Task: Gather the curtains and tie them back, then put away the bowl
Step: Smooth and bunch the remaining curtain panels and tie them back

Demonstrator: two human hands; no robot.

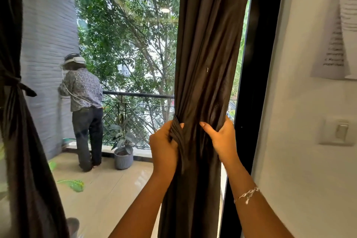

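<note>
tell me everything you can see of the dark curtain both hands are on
The curtain is dark brown-grey, soft cloth, hanging from above the view and past its bottom edge. It is bunched into narrow vertical folds, tightest at hand height, with no tie round it yet. The left hand grips a twisted fold at its left edge; the right hand grips its right edge, thumb in front. It hangs left of the black frame.

Looks out from head height, forward and a little down, through one wide-angle view. Sits very near the curtain [202,63] at centre frame. Takes in the tied curtain [17,121] at far left, the balcony [116,189] beyond, the wall [299,160] at right.
</note>
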